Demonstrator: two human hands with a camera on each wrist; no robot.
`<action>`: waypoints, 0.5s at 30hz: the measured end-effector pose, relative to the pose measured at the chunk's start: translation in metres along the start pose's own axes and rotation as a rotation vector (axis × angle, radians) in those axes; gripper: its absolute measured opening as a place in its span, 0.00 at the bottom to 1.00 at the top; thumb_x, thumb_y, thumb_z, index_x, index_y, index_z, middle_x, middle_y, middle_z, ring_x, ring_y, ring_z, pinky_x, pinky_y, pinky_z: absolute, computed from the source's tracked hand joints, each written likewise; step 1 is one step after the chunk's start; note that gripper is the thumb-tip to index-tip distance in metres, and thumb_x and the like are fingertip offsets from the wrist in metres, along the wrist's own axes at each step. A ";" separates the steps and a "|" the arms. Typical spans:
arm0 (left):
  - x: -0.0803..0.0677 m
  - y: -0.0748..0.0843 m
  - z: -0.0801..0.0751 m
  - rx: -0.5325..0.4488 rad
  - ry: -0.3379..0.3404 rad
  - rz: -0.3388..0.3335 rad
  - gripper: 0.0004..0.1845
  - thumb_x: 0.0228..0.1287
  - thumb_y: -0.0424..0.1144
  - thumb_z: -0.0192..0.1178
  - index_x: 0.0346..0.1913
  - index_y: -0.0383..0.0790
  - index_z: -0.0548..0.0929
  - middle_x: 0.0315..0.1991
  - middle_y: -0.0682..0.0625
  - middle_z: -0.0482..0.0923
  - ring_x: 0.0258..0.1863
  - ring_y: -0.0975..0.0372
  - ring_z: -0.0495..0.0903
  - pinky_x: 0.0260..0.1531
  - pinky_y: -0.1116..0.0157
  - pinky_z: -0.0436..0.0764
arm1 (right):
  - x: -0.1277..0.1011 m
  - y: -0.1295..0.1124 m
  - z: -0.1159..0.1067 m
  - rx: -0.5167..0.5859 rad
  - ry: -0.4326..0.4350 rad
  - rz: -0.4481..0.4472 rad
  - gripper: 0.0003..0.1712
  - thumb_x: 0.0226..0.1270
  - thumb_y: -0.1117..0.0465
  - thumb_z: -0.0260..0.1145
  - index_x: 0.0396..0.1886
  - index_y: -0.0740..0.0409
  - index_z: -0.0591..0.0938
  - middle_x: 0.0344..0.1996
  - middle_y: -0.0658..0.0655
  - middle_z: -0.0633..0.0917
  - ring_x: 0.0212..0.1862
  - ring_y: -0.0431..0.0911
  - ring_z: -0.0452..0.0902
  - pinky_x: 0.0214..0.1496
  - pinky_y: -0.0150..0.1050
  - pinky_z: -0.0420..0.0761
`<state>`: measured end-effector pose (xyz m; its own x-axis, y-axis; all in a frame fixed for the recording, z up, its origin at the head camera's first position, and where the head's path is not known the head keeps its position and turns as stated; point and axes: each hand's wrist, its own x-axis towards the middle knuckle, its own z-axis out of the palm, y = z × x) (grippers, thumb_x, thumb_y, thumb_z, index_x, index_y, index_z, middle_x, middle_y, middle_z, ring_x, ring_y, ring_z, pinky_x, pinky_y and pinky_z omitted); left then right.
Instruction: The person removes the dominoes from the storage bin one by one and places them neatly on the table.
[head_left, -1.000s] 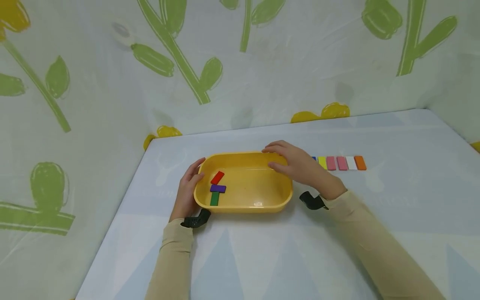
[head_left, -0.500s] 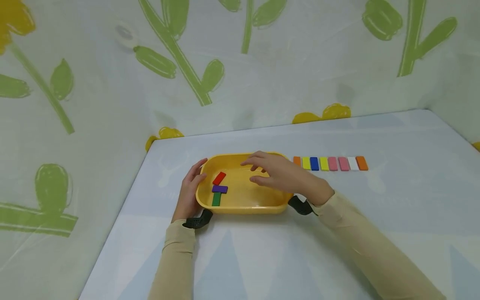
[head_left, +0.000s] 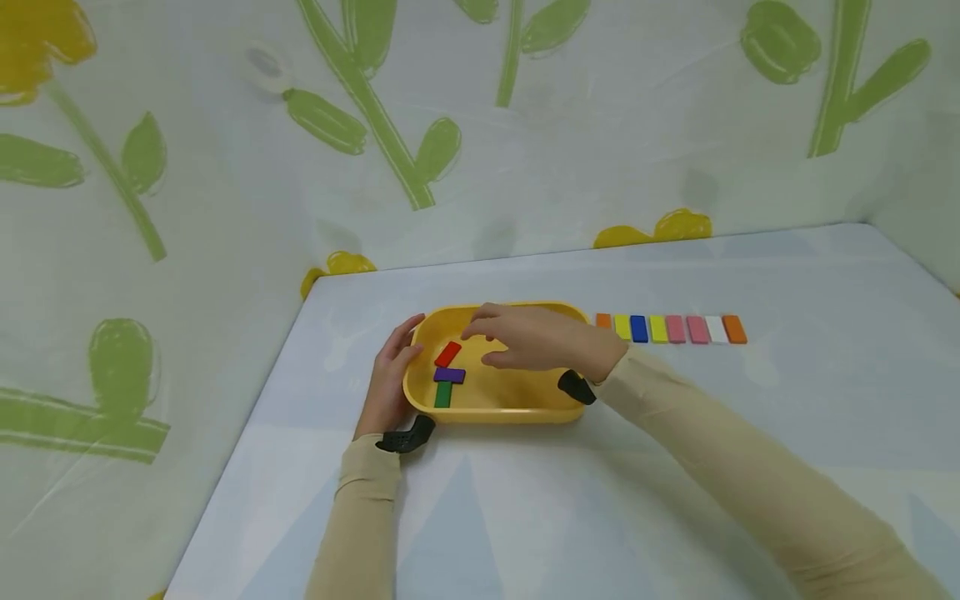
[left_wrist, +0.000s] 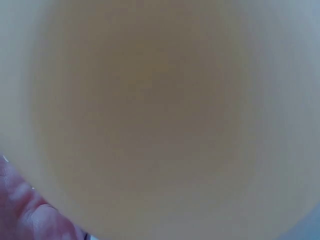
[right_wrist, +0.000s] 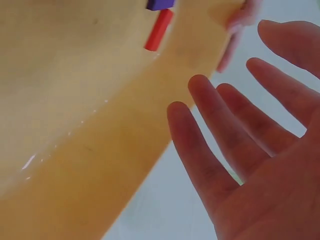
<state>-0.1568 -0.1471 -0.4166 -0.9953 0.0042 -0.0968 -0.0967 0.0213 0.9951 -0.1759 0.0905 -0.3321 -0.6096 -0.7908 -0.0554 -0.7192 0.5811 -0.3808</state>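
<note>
A yellow oval plastic tub (head_left: 510, 415) sits on the table in the head view. My left hand (head_left: 386, 385) grips its left end, thumb at the rim and fingers along the outer wall. Inside, near that end, lie a red block (head_left: 447, 354), a purple block (head_left: 450, 376) and a green block (head_left: 443, 394), all flat and rectangular. Over the tub's middle hovers my right hand (head_left: 525, 336), fingers spread and holding nothing, pointing towards the red block. The right wrist view shows these fingers (right_wrist: 220, 125) apart. A blurred tan surface fills most of the left wrist view.
Right of the tub, a row of several flat blocks (head_left: 676, 329) in orange, yellow, blue, pink and white lies on the pale table (head_left: 825, 350). A wall (head_left: 600, 150) with painted plants stands behind.
My right hand has moved left from the tub's right rim to over its middle, uncovering the left end of the block row. My left hand keeps its grip on the tub.
</note>
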 end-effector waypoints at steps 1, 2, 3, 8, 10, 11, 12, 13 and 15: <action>0.000 0.001 0.000 0.000 0.001 -0.001 0.22 0.64 0.40 0.48 0.61 0.57 0.66 0.61 0.56 0.61 0.59 0.61 0.64 0.55 0.64 0.68 | 0.004 0.001 0.001 -0.007 -0.014 -0.008 0.23 0.60 0.50 0.59 0.56 0.46 0.72 0.55 0.47 0.69 0.47 0.38 0.71 0.46 0.29 0.74; -0.001 0.002 0.001 -0.002 -0.001 -0.002 0.22 0.64 0.40 0.48 0.61 0.57 0.67 0.61 0.57 0.61 0.59 0.61 0.64 0.55 0.64 0.68 | 0.008 0.002 0.002 -0.012 -0.028 -0.016 0.23 0.60 0.50 0.60 0.56 0.47 0.72 0.54 0.48 0.70 0.47 0.39 0.72 0.47 0.30 0.74; -0.001 0.003 0.001 -0.004 -0.005 -0.004 0.22 0.64 0.40 0.48 0.61 0.57 0.66 0.61 0.57 0.61 0.59 0.61 0.64 0.55 0.64 0.68 | 0.011 0.002 0.003 -0.022 -0.042 -0.021 0.23 0.60 0.51 0.60 0.56 0.47 0.72 0.55 0.48 0.70 0.48 0.40 0.72 0.49 0.31 0.73; -0.008 0.011 0.004 -0.015 -0.039 0.004 0.23 0.64 0.39 0.47 0.63 0.54 0.65 0.62 0.55 0.61 0.59 0.60 0.64 0.54 0.65 0.68 | 0.030 0.002 0.011 -0.094 -0.125 -0.014 0.24 0.61 0.53 0.60 0.58 0.47 0.72 0.56 0.50 0.70 0.52 0.44 0.71 0.56 0.39 0.70; -0.010 0.014 0.004 -0.017 -0.048 0.008 0.23 0.65 0.38 0.46 0.63 0.53 0.64 0.62 0.54 0.62 0.59 0.59 0.64 0.54 0.65 0.68 | 0.038 0.000 0.014 -0.109 -0.162 -0.012 0.23 0.61 0.54 0.59 0.58 0.47 0.72 0.56 0.51 0.70 0.51 0.44 0.70 0.57 0.39 0.69; -0.010 0.014 0.004 -0.018 -0.050 0.010 0.24 0.65 0.38 0.46 0.64 0.52 0.63 0.61 0.53 0.62 0.58 0.59 0.64 0.54 0.65 0.69 | 0.042 -0.001 0.015 -0.110 -0.180 -0.007 0.23 0.61 0.54 0.59 0.58 0.46 0.73 0.55 0.51 0.70 0.49 0.44 0.71 0.57 0.39 0.69; -0.010 0.015 0.004 -0.019 -0.051 0.011 0.24 0.65 0.38 0.46 0.64 0.51 0.63 0.61 0.53 0.62 0.58 0.59 0.65 0.54 0.65 0.68 | 0.046 -0.003 0.017 -0.112 -0.196 -0.005 0.23 0.61 0.53 0.59 0.58 0.46 0.73 0.54 0.51 0.70 0.48 0.43 0.71 0.57 0.39 0.68; -0.010 0.015 0.003 -0.026 -0.050 0.010 0.24 0.65 0.37 0.46 0.64 0.51 0.63 0.61 0.52 0.62 0.58 0.59 0.65 0.54 0.65 0.68 | 0.049 -0.004 0.018 -0.112 -0.213 -0.002 0.24 0.61 0.52 0.59 0.58 0.46 0.72 0.53 0.51 0.70 0.46 0.43 0.71 0.57 0.39 0.69; -0.009 0.013 0.002 -0.034 -0.044 0.010 0.24 0.64 0.37 0.46 0.64 0.51 0.64 0.61 0.53 0.63 0.58 0.59 0.65 0.54 0.65 0.69 | 0.056 -0.007 0.020 -0.107 -0.235 0.012 0.25 0.60 0.50 0.59 0.58 0.47 0.72 0.52 0.51 0.70 0.44 0.43 0.71 0.56 0.39 0.69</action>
<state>-0.1490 -0.1448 -0.4026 -0.9950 0.0482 -0.0873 -0.0880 -0.0126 0.9960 -0.1987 0.0382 -0.3510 -0.5330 -0.7995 -0.2770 -0.7513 0.5978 -0.2798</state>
